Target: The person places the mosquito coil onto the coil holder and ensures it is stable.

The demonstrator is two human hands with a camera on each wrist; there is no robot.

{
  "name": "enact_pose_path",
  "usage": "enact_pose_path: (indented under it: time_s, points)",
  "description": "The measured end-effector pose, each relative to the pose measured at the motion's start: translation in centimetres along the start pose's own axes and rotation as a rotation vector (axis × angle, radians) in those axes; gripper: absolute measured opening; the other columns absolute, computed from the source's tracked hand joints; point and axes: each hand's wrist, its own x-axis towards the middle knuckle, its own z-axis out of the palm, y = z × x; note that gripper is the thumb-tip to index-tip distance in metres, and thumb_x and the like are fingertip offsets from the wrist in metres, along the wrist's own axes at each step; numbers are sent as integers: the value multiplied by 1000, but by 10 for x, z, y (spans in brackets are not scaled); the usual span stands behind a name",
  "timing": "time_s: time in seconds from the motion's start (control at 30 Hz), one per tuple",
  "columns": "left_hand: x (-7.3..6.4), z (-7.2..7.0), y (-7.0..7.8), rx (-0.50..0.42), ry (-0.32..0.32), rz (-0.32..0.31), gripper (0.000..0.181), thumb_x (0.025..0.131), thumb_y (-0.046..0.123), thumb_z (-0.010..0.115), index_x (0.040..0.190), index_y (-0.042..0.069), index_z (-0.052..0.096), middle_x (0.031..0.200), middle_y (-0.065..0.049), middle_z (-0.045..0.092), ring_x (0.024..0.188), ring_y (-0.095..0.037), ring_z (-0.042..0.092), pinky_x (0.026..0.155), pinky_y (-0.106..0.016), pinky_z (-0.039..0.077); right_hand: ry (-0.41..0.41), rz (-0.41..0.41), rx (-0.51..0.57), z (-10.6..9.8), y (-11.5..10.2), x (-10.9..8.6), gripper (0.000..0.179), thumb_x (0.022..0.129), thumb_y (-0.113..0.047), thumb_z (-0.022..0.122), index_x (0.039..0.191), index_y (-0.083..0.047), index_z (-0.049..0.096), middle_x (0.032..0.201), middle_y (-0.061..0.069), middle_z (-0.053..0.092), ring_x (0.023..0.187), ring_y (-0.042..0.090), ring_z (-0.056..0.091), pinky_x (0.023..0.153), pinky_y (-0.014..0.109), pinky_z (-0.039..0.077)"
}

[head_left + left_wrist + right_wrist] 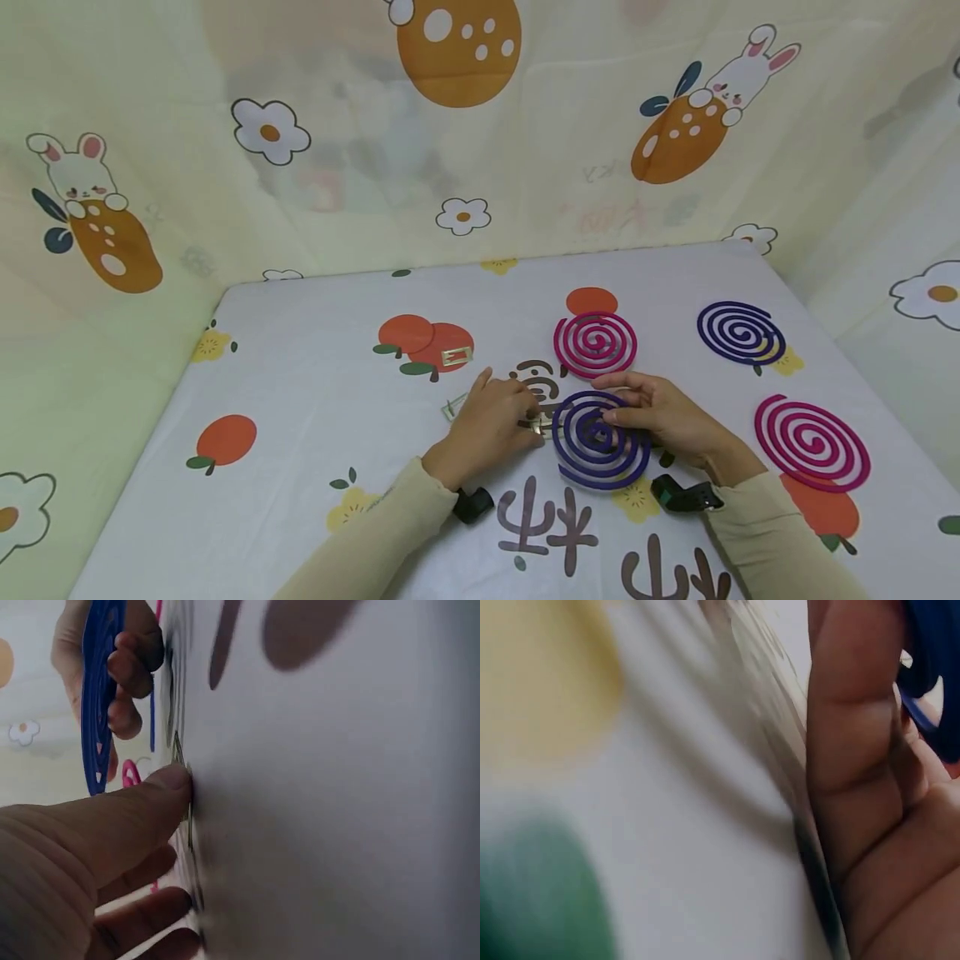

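Observation:
My right hand (pixel 663 417) holds a dark blue mosquito coil (pixel 567 450) by its right side, tilted above the table, thumb on its upper face. In the left wrist view this blue coil (pixel 96 690) appears nearly edge-on, with the right fingers behind it. My left hand (pixel 491 425) is low at the tabletop, just left of the coil, and pinches a small thin metal coil stand (pixel 537 426). In the left wrist view the thumb lies over the metal stand (pixel 190 825), close against the cloth. The right wrist view shows curled fingers (pixel 855 742) beside the blue coil.
Two pink coils (pixel 596 343) (pixel 812 444) and another dark blue coil (pixel 741 333) lie behind and right of the hands. Further small metal stands (pixel 457 357) (pixel 452 407) lie behind the left hand. A printed cloth (pixel 285 358) covers the table; a patterned curtain (pixel 360 192) hangs behind.

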Motion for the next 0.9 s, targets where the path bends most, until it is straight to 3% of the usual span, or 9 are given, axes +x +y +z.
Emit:
enact_pose_path:
  time_s: [0.1,0.2,0.33,0.47,0.9]
  points:
    - [-10,-2,1,38,3,4,29,86,37,86,107,18,80,112,3,72,112,-20,66,121,-58,31,-10,-6,38,5,1,3,58,99,-2,68,146,14,37,122,11,73,98,19,74,77,30,62]
    - [-20,-3,-1,57,-19,38,30,90,40,82,113,20,80,124,1,71,120,-22,64,120,-60,32,-20,-16,80,9,2,7,62,97,2,70,146,15,35,121,11,73,95,18,73,75,29,62]
    - [-28,-3,-3,46,-59,73,34,95,41,76,124,22,78,143,-3,64,134,-24,57,120,-61,31,-10,-30,105,12,4,9,60,95,5,70,145,15,39,117,10,73,90,16,72,74,28,62]
    - [-33,-3,-4,21,-85,87,37,98,41,72,130,23,75,151,-4,58,141,-25,52,121,-63,29,4,-43,127,15,5,11,56,94,7,70,143,15,42,112,8,75,84,13,72,70,26,61]
    - [-41,0,-7,-30,-143,78,55,98,44,70,149,25,60,164,-4,43,152,-29,37,124,-62,20,45,16,147,26,1,18,59,97,2,68,149,11,41,120,7,74,102,17,73,82,25,60]
